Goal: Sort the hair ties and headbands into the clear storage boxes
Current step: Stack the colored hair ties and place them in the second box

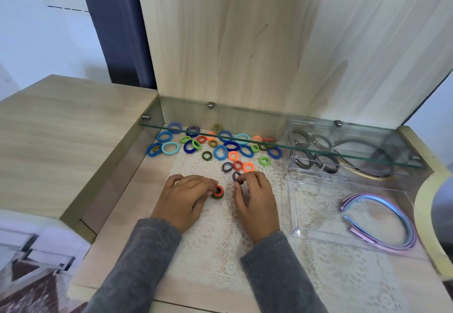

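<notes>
Head view, both hands low on the lace mat (220,244), grey sleeves.

- Left hand (186,197): fingers curled, tips closed on a small stack of hair ties (217,192), red-orange on top and dark green-striped below. The stack sits on the mat at the hand's 3 o'clock. I cannot see the thumb.
- Right hand (255,202): finger and thumb pinch a dark striped hair tie (236,176) at the hand's 11 o'clock, other fingers loosely bent. I cannot tell whether the tie touches the mat.
- Loose hair ties (220,152): blue, green, orange and red rings scattered at 12 o'clock from the hands, the farthest under the glass shelf (343,154).
- Near clear box (293,205): at 3 o'clock from the right hand, pastel headbands (382,222) lying in it as far as I can tell.
- Far clear box (290,160): at 1 o'clock, under the shelf, holding dark ties and dark headbands (362,173).
</notes>
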Demonstrator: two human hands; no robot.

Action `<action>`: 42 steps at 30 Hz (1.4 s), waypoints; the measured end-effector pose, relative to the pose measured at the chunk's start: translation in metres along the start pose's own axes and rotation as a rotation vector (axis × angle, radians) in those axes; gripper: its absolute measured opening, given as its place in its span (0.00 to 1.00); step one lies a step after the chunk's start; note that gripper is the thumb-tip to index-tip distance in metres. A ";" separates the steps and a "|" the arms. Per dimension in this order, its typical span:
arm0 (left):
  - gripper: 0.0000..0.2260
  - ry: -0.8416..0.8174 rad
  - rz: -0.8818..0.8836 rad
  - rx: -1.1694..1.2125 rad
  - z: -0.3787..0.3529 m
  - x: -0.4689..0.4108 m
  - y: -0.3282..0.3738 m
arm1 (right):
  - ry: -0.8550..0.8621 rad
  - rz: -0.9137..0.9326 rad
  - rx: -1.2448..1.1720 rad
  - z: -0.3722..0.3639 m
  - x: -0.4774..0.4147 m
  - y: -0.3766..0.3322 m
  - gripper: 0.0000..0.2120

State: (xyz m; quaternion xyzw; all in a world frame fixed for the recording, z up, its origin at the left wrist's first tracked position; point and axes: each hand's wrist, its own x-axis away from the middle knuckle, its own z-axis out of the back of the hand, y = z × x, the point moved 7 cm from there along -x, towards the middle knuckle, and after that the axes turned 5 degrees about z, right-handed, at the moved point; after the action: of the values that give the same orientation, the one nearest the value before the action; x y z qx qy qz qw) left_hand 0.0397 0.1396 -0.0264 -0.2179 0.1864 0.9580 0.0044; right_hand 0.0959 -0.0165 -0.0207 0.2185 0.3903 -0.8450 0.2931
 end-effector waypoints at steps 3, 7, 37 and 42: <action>0.10 -0.031 0.011 0.000 -0.002 0.001 -0.002 | -0.008 0.007 0.005 -0.001 0.001 -0.001 0.09; 0.11 -0.031 0.005 0.022 -0.003 0.000 -0.002 | 0.003 0.025 0.002 0.001 0.000 -0.003 0.07; 0.17 -0.068 0.332 -0.013 -0.009 -0.003 -0.030 | -0.136 0.201 0.229 -0.011 0.006 -0.036 0.09; 0.17 -0.065 0.334 -0.015 -0.009 -0.003 -0.030 | -0.190 0.178 0.260 -0.017 0.006 -0.032 0.09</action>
State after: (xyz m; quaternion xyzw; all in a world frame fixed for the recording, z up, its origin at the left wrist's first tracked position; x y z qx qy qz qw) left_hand 0.0489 0.1649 -0.0435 -0.1530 0.2127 0.9533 -0.1504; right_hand 0.0724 0.0115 -0.0180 0.2076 0.2273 -0.8759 0.3716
